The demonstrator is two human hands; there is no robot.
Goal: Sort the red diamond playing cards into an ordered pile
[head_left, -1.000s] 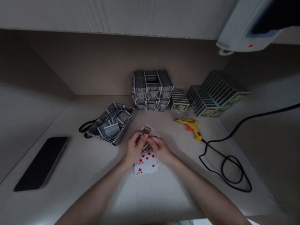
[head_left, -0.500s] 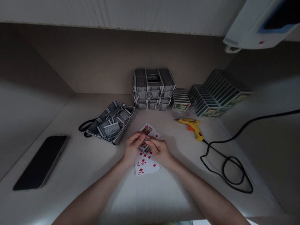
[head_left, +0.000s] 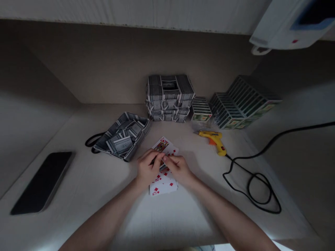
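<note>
My left hand (head_left: 149, 166) and my right hand (head_left: 179, 168) meet at the middle of the table, fingers closed around a small folded playing card (head_left: 163, 167), whose dark patterned edge shows between them. Much of that card is hidden by the fingers. Beneath both hands lies a loose spread of face-up red diamond cards (head_left: 163, 188), with a five and an eight at the near end and a picture card at the far end. To the left, a tray made of patterned cards (head_left: 136, 148) holds loose card pieces.
Behind stand stacked card-built boxes (head_left: 170, 96), small card packs (head_left: 201, 109) and larger pack stacks (head_left: 246, 104). A yellow glue gun (head_left: 216, 139) with a looping black cable (head_left: 251, 198) lies right. A black phone (head_left: 42, 183) lies left. A white device (head_left: 285, 31) hangs top right.
My left hand has turned a little and its fingers now cover more of the folded card. The whole view has shifted slightly.
</note>
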